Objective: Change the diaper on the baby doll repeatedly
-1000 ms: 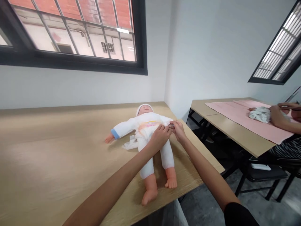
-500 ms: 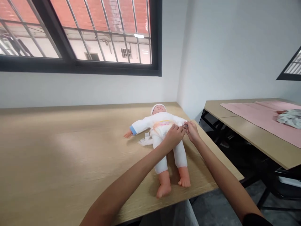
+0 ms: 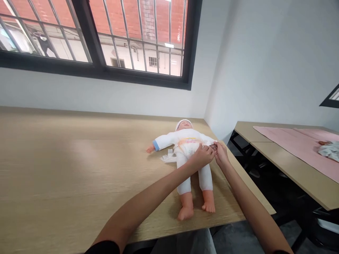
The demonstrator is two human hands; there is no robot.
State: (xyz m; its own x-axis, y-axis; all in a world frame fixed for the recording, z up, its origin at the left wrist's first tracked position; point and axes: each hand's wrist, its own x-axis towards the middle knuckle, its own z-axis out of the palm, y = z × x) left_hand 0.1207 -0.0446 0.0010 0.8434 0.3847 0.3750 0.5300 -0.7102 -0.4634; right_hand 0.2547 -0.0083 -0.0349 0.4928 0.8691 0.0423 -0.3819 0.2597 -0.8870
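A baby doll [image 3: 186,134] in a white suit with a blue cuff and a pale cap lies on its back on the table. Around its hips sits a white diaper [image 3: 189,145] with an orange-yellow printed band. One side tab of the diaper [image 3: 169,158] lies spread out at the left, untouched. At the doll's right-hand hip in view, my left hand [image 3: 203,157] is closed on the diaper's edge. Close beside it, my right hand [image 3: 221,154] pinches the diaper's other side tab. My fingers partly hide the spot where the two meet.
The wooden table [image 3: 79,169] ends just right of the doll and in front of its feet. Across a gap stands a second table [image 3: 286,158] with a pink cloth [image 3: 293,144] and a bunched patterned cloth [image 3: 331,151]. A barred window [image 3: 143,38] is behind.
The view has tilted and shifted, so doll and hands appear slightly farther right. Both hands stay at the same hip, with the right fingers now drawn slightly outward at the tab.
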